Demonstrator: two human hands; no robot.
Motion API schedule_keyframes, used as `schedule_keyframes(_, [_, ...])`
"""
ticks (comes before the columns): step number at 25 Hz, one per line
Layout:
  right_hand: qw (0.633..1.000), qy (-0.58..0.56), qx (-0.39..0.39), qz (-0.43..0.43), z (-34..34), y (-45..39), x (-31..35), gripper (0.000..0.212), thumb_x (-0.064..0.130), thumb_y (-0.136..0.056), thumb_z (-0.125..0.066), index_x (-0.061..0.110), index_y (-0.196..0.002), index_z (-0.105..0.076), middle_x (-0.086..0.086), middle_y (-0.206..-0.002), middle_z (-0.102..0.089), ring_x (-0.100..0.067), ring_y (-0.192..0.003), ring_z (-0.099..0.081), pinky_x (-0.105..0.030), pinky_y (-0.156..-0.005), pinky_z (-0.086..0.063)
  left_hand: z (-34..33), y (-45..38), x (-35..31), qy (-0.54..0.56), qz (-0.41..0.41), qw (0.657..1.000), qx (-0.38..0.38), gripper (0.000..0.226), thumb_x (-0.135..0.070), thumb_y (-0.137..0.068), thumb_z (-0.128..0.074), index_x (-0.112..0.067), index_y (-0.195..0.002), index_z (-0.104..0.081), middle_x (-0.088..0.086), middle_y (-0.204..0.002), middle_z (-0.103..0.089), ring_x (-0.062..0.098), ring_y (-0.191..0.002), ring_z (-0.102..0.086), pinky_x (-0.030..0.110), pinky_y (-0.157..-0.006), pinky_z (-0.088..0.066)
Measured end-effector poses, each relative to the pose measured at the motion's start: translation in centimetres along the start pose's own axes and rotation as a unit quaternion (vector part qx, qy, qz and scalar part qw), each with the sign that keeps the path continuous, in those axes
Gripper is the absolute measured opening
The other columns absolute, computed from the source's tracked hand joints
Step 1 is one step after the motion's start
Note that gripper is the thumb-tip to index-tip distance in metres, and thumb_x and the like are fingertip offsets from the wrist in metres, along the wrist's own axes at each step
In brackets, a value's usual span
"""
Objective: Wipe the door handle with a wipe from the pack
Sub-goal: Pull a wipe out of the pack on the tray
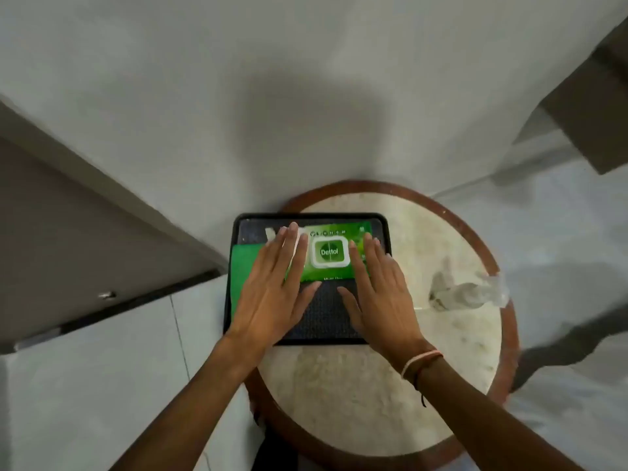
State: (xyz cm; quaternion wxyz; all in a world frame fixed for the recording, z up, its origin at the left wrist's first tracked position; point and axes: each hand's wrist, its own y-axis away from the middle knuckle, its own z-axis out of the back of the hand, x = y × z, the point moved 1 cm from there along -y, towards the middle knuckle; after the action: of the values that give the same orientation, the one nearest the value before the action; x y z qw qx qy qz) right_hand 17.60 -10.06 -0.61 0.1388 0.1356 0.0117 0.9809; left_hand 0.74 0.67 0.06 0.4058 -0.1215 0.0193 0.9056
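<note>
A green pack of wipes (pixel 331 266) with a white-framed lid lies on a black tray (pixel 326 321), near its far edge. My left hand (pixel 275 287) lies flat over the pack's left end, fingers spread. My right hand (pixel 380 294) hovers flat over the pack's right end, fingers apart. Neither hand grips anything. The pack's lid looks closed. A small metal door handle (pixel 107 295) shows at the left, on the brown door (pixel 68 232).
The tray sits on a round marble table with a brown rim (pixel 503 300). A crumpled clear wrapper (pixel 469 294) lies on the table right of the tray. A green cloth (pixel 243 277) lies under the pack's left side. A white wall rises behind.
</note>
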Motion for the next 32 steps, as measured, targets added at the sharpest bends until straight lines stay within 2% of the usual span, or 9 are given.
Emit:
schedule_keyframes(6, [0.997, -0.011, 0.07, 0.019, -11.1, -6.3, -4.1, 0.063, 0.03, -0.105, -0.055, 0.004, -0.159, -0.035, -0.023, -0.17, -0.023, -0.039, -0.156, -0.029, -0.055, -0.123, -0.034, -13.7, -1.8, 2.9, -0.018, 0.018, 0.991, 0.132, 0.079, -0.048, -0.107, -0.033, 0.009, -0.161, -0.027, 0.027, -0.17, -0.021, 0.036, -0.159, -0.021, 0.051, -0.129, -0.028])
schedule_keyframes(10, [0.995, 0.057, 0.017, 0.076, -12.7, -7.8, -5.6, 0.054, 0.039, -0.106, -0.051, 0.003, -0.145, -0.056, -0.024, -0.157, -0.048, -0.038, -0.142, -0.054, -0.052, -0.111, -0.048, -16.4, -2.3, 3.3, -0.046, 0.023, 0.993, 0.106, 0.085, -0.056, -0.108, -0.023, 0.009, -0.163, -0.022, 0.026, -0.172, -0.015, 0.035, -0.161, -0.013, 0.05, -0.131, -0.022])
schedule_keyframes(15, [0.979, 0.144, -0.004, 0.143, -11.9, -8.4, -5.8, 0.051, 0.039, -0.107, -0.049, 0.0, -0.136, -0.065, -0.026, -0.143, -0.062, -0.037, -0.128, -0.066, -0.047, -0.095, -0.059, -16.7, -2.1, 3.0, -0.061, 0.024, 0.993, 0.098, 0.094, -0.066, -0.106, -0.018, 0.008, -0.164, -0.017, 0.025, -0.172, -0.011, 0.034, -0.162, -0.01, 0.048, -0.132, -0.019])
schedule_keyframes(18, [0.985, 0.101, -0.036, 0.136, -10.2, -9.5, -5.2, 0.044, 0.038, -0.107, -0.045, 0.006, -0.118, -0.074, -0.018, -0.118, -0.078, -0.035, -0.099, -0.078, -0.042, -0.073, -0.062, -16.3, -2.4, 3.1, -0.053, 0.025, 0.992, 0.11, 0.095, -0.066, -0.105, -0.017, 0.009, -0.163, -0.017, 0.026, -0.172, -0.011, 0.035, -0.161, -0.01, 0.048, -0.132, -0.018])
schedule_keyframes(20, [0.996, 0.013, 0.003, 0.087, -8.8, -11.1, -5.3, 0.047, 0.044, -0.108, -0.04, 0.013, -0.109, -0.075, -0.009, -0.099, -0.079, -0.032, -0.081, -0.076, -0.039, -0.062, -0.056, -15.9, -2.5, 3.0, -0.038, 0.03, 0.991, 0.125, 0.094, -0.065, -0.104, -0.014, 0.008, -0.164, -0.018, 0.026, -0.172, -0.012, 0.035, -0.161, -0.011, 0.048, -0.133, -0.017])
schedule_keyframes(22, [0.992, -0.089, 0.086, 0.036, -7.6, -13.0, -6.0, 0.048, 0.049, -0.108, -0.042, 0.015, -0.11, -0.077, -0.007, -0.095, -0.079, -0.029, -0.083, -0.073, -0.042, -0.068, -0.056, -15.5, -2.7, 2.8, -0.015, 0.045, 0.992, 0.113, 0.085, -0.057, -0.107, -0.019, 0.008, -0.162, -0.028, 0.027, -0.17, -0.022, 0.036, -0.16, -0.02, 0.051, -0.131, -0.022])
schedule_keyframes(25, [0.969, -0.189, 0.159, 0.001, -6.8, -14.3, -6.8, 0.051, 0.053, -0.105, -0.047, 0.014, -0.117, -0.077, -0.005, -0.101, -0.078, -0.021, -0.089, -0.072, -0.047, -0.084, -0.059, -15.0, -3.9, 2.5, 0.024, 0.064, 0.997, 0.025, 0.052, -0.032, -0.109, -0.055, 0.0, -0.15, -0.056, 0.027, -0.152, -0.055, 0.038, -0.143, -0.05, 0.058, -0.119, -0.04])
schedule_keyframes(29, [0.967, -0.2, 0.155, 0.025, -7.7, -14.2, -7.2, 0.049, 0.052, -0.104, -0.048, 0.015, -0.119, -0.076, -0.003, -0.107, -0.078, -0.017, -0.091, -0.072, -0.044, -0.087, -0.06, -15.0, -6.3, 1.4, 0.001, 0.118, 0.993, -0.02, 0.025, -0.027, -0.1, -0.073, -0.014, -0.121, -0.075, 0.011, -0.114, -0.07, 0.032, -0.104, -0.064, 0.048, -0.086, -0.049])
schedule_keyframes(32, [0.967, -0.213, 0.137, 0.026, -8.2, -14.1, -7.4, 0.048, 0.05, -0.105, -0.05, 0.012, -0.12, -0.075, -0.006, -0.11, -0.078, -0.019, -0.094, -0.072, -0.043, -0.088, -0.06, -15.2, -7.3, 0.6, -0.012, 0.126, 0.992, -0.013, 0.014, -0.023, -0.101, -0.071, -0.014, -0.108, -0.079, 0.007, -0.107, -0.072, 0.03, -0.099, -0.063, 0.046, -0.083, -0.047])
